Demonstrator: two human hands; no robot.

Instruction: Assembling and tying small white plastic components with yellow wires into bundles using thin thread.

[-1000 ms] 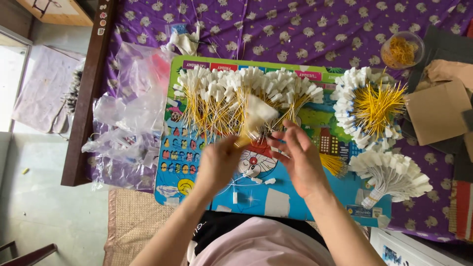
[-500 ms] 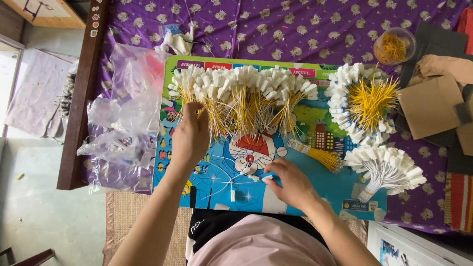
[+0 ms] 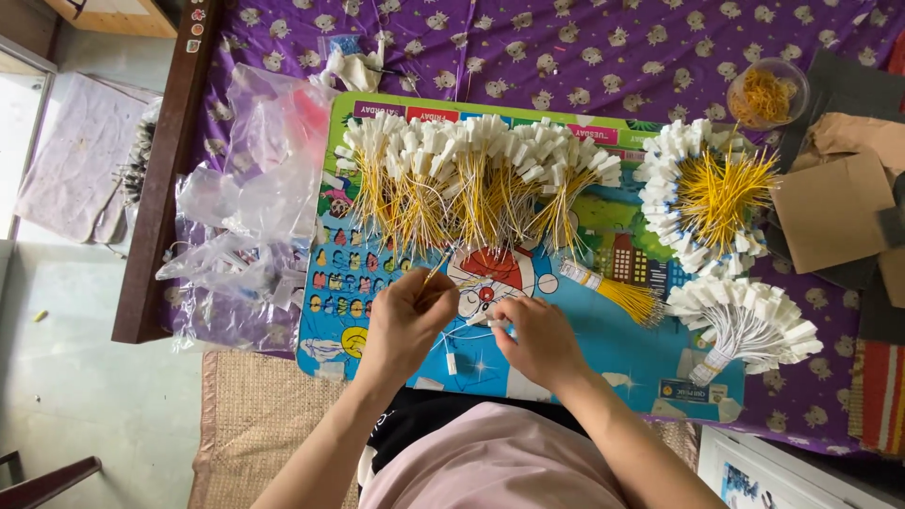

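My left hand (image 3: 407, 320) pinches a thin yellow wire (image 3: 436, 270) that sticks up from its fingertips. My right hand (image 3: 539, 341) is closed on a small white connector piece (image 3: 494, 323), close beside the left. Both hands hover over a colourful cartoon board (image 3: 396, 123) lying on the purple patterned cloth (image 3: 566, 47). Just beyond the hands lies a row of yellow wires with white connectors (image 3: 471, 179). A small white part (image 3: 452, 363) lies on the board between my wrists.
A round fan of yellow wires (image 3: 712, 193) and a fan of white wires (image 3: 745, 325) lie at the right, with a bound yellow bundle (image 3: 617, 292). Clear plastic bags (image 3: 245, 226) are heaped at the left. A bowl (image 3: 765, 94) and brown cardboard (image 3: 834, 212) sit far right.
My left hand came back from the wire row at the left with a yellow wire. My right hand shifted left, so both hands now meet over the board's middle.
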